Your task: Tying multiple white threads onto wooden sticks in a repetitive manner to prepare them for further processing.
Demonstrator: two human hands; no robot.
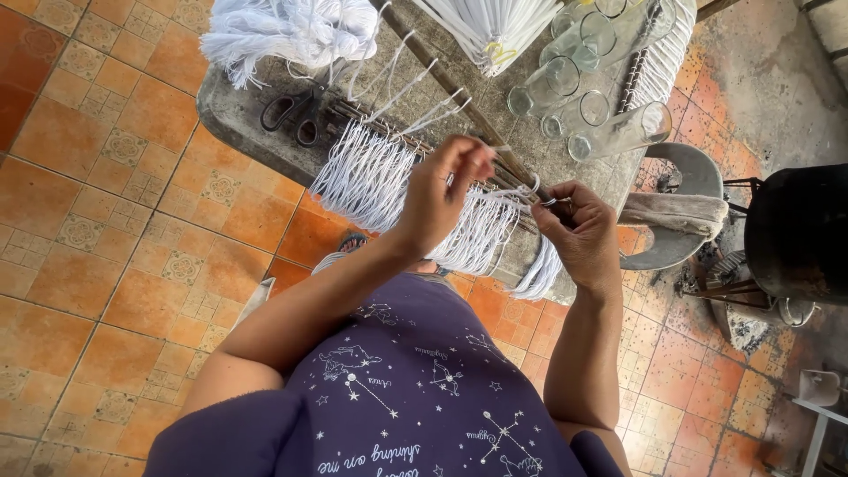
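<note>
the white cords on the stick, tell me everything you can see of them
The white cords hang in a close row of loops from a thin brown stick lying across the grey table. They look like soft cotton, falling over the table edge. The left hand pinches one strand; the right hand grips the stick's end.

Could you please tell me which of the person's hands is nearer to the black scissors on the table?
Left. The left hand is raised right of the scissors; the right hand is farther right, at the table edge.
</note>
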